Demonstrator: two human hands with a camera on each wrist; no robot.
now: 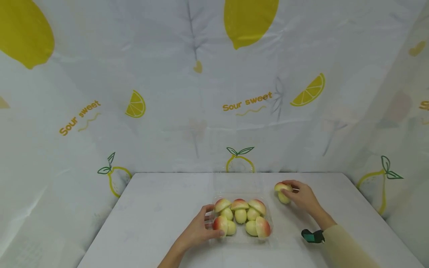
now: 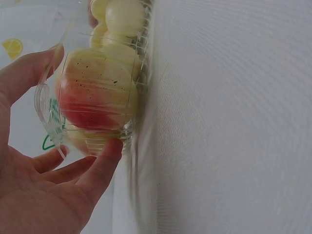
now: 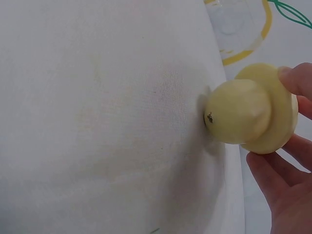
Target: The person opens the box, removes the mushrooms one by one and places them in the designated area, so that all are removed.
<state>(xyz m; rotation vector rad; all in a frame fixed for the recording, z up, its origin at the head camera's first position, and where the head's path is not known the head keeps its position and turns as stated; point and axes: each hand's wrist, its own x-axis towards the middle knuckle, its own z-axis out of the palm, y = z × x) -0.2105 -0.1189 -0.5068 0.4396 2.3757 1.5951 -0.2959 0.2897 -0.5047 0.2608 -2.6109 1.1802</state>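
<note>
A clear plastic clamshell box [image 1: 239, 241] lies on the table with several mushroom-shaped pieces [image 1: 240, 214] inside, pale yellow with red-blushed caps. My left hand [image 1: 201, 227] grips the box by its left side, thumb and fingers spread around the wall; the left wrist view has one red-tinged cap [image 2: 95, 92] right behind the plastic. To the right of the box, my right hand [image 1: 303, 197] pinches another mushroom-shaped piece [image 3: 239, 112] by its cap. Its rounded stem points down, close over the table.
The box's transparent lid [image 1: 238, 183] stands folded back behind it. A white table [image 1: 151, 201] reaches to a hanging lemon-print sheet [image 1: 187, 130], which also encloses both sides. Beside the right sleeve is a small black and green device [image 1: 312, 236].
</note>
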